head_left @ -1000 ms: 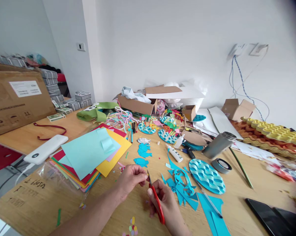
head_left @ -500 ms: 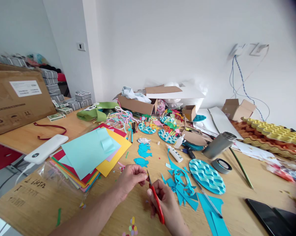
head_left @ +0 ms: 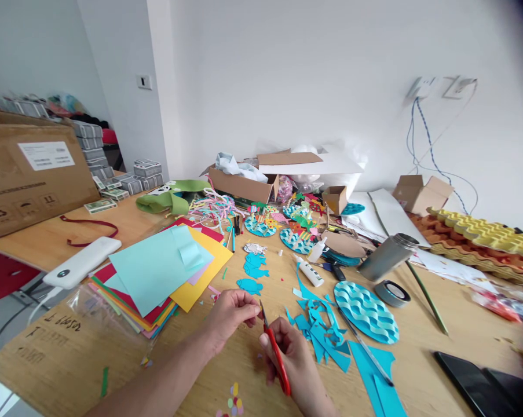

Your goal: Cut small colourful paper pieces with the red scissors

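Head view shows a wide wooden table (head_left: 417, 347), with a heap of blue paper scraps (head_left: 317, 330) on the near right. At near middle, the right hand (head_left: 289, 347) is closed around red scissors (head_left: 274, 344). To their left, the left hand (head_left: 233, 315) pinches, thumb against finger; what it holds, I cannot tell. Fine cutting seems in hand; the next snip calls for fingertips kept clear.

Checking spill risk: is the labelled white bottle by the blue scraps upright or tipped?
Tipped: the white bottle lies on its side, its long body flat along the tabletop.
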The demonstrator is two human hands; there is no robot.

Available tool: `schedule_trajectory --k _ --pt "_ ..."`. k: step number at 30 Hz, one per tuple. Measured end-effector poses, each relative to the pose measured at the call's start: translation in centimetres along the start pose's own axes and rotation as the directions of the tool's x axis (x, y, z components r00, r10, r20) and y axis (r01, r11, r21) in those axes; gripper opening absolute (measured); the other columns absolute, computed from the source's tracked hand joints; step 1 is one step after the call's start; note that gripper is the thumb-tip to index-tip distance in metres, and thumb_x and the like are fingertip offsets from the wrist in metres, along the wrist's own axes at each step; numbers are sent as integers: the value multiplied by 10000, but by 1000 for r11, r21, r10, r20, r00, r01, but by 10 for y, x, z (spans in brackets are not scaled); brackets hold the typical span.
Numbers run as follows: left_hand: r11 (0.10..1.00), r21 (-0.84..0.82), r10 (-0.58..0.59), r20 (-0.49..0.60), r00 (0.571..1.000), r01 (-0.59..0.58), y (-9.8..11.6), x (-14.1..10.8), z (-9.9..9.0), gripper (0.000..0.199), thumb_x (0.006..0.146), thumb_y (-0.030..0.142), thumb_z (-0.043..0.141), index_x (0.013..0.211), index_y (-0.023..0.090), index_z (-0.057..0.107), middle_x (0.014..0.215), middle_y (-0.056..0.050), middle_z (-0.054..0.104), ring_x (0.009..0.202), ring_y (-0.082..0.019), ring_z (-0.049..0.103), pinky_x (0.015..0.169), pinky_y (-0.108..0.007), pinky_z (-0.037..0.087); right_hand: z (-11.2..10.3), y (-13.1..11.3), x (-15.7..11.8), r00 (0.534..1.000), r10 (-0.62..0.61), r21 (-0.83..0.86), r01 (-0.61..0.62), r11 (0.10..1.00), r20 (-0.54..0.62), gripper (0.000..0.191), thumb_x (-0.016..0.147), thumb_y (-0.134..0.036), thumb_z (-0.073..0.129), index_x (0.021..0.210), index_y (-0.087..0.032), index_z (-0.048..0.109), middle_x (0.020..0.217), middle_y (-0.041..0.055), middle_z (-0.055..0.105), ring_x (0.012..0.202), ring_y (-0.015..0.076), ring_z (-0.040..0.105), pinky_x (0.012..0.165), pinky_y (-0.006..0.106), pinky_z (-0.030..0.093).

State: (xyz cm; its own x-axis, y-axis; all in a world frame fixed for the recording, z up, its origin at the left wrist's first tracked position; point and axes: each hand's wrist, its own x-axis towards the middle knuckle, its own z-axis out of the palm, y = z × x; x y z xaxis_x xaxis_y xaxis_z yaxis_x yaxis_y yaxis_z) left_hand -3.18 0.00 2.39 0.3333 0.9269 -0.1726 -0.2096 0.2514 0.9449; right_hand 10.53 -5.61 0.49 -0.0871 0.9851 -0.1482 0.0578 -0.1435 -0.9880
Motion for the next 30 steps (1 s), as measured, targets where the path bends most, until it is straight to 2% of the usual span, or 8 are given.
schedule_trajectory --k 30 --pt "1000 18 10 8 1000 -10 -3 3 -3 119 619 238 625 637 127 586 561 9 578 521 -95 505 562 -235 399 0 1 1 1000 19 7 -19 1000 10 400 704 -514 621 646 -196 385 441 -109 432 278 41 425 267 132 314"
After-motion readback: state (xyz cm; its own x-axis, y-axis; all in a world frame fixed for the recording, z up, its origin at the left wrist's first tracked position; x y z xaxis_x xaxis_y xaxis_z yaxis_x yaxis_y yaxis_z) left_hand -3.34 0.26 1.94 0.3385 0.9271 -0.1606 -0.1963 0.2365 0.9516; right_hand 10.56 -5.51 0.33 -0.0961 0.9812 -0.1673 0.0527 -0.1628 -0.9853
